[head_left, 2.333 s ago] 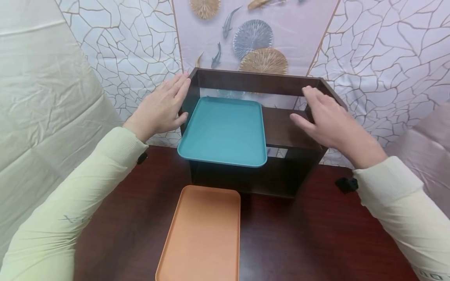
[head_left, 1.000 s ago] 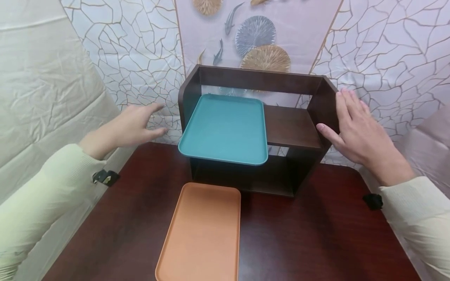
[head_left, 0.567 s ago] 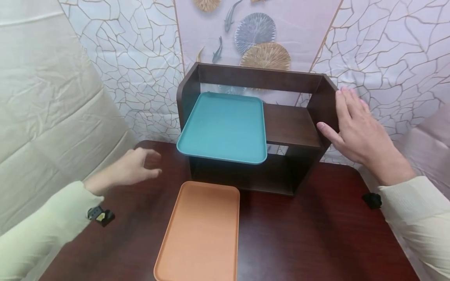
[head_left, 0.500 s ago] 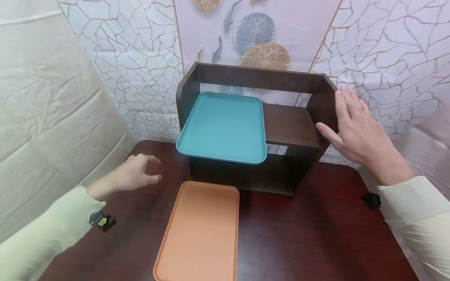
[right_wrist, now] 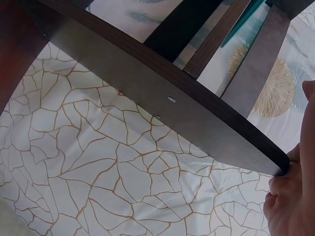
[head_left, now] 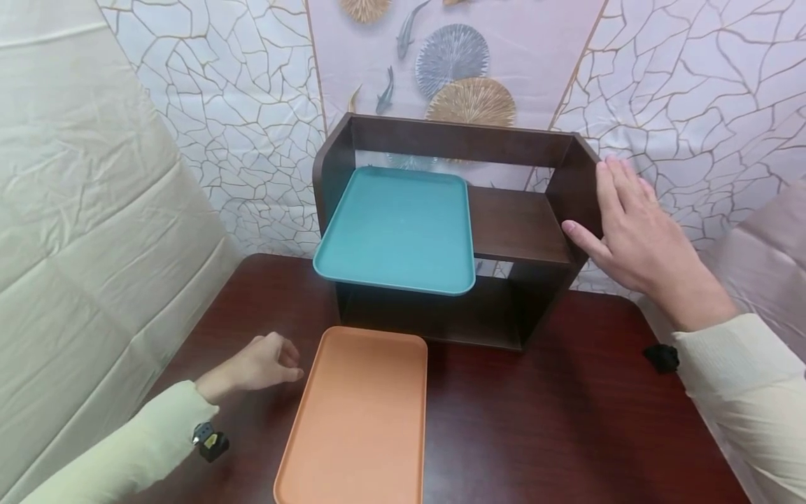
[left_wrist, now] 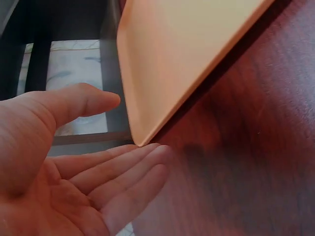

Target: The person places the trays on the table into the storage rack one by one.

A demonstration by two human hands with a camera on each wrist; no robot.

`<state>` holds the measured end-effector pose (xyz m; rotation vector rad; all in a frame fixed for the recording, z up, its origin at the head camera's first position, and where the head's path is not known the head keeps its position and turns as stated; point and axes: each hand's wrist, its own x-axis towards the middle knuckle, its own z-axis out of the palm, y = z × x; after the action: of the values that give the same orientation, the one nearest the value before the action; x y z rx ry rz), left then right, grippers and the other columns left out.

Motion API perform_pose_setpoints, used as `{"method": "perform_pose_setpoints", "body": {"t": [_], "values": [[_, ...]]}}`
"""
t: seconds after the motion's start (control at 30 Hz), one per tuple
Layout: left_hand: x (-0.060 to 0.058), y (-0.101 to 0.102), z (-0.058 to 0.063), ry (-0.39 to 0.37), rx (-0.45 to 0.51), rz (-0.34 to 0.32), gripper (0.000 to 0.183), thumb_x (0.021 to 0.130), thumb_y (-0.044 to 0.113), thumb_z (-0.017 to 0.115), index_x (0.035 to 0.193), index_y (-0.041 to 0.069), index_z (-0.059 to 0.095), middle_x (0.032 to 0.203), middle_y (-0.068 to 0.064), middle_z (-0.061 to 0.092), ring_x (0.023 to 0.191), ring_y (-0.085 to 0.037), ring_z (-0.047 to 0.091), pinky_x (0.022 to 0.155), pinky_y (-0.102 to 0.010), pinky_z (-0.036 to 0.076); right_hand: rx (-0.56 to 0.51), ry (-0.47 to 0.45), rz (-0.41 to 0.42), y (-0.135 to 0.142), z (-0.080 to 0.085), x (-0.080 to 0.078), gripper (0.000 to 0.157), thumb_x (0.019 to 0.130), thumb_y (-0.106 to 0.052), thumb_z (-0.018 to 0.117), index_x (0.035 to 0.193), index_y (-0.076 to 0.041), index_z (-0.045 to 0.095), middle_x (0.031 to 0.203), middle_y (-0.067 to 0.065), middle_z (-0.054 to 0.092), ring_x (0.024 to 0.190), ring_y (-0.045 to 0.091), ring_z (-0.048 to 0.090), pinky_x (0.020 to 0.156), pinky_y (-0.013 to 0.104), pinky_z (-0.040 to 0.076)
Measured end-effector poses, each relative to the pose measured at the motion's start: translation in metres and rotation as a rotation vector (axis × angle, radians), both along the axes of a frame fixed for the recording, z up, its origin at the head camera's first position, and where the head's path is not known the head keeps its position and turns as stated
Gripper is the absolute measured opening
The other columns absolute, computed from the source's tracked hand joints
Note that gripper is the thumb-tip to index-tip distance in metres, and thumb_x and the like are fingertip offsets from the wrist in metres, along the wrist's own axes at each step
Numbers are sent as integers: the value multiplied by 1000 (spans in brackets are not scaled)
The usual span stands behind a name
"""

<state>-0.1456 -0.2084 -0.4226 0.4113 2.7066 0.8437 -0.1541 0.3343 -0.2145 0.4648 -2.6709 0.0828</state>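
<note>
My left hand is by the left edge of an orange tray on the table. In the left wrist view its fingers reach beneath a tray corner, thumb apart; whether they touch it I cannot tell. Fingers extended, my right hand rests at the right side panel of a dark brown two-tier shelf. In the right wrist view its fingers meet the panel's end. A teal tray lies on the upper tier at the left, its front overhanging.
The dark red-brown table carries the shelf and the orange tray. Patterned cloth hangs behind the shelf, and plain pale cloth closes the left side. The lower tier lies under the teal tray's overhang.
Both hands were raised beside the shelf earlier. The right hand moved outward to the right side panel and stayed. My left hand swung left, then came down towards the orange tray.
</note>
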Motion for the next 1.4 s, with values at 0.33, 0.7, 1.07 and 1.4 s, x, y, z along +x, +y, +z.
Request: {"method": "perform_pose_setpoints", "body": {"t": [0.33,0.7,1.07,1.4], "values": [[5,9,-27,-77,7,-27,25,86,16,84,65,9,73,57,-2,65,52,-12,56,49,-25,43,0,-4,-1,1,0,0,87,110,-46,47,167,5,7,176,28,8,165,44,6,136,57,5],[6,16,-40,-91,96,-100,24,83,8,78,62,11,67,53,4,61,47,-8,53,46,-22,42,-20,-3,-6,4,-1,0,87,109,-45,47,167,4,5,177,26,5,166,44,4,137,56,4],[13,14,-57,-255,364,47,5,85,-1,71,83,-6,72,72,-9,74,65,-19,74,60,-34,66,-21,7,10,3,-3,-2,87,109,-44,48,167,5,6,176,28,8,165,44,6,136,56,6],[17,14,-58,-304,474,131,16,86,1,72,96,-11,70,82,-15,78,68,-21,78,62,-35,67,-28,-6,14,4,-2,-2,87,110,-45,46,168,4,4,177,26,6,166,43,5,137,54,4]]}}
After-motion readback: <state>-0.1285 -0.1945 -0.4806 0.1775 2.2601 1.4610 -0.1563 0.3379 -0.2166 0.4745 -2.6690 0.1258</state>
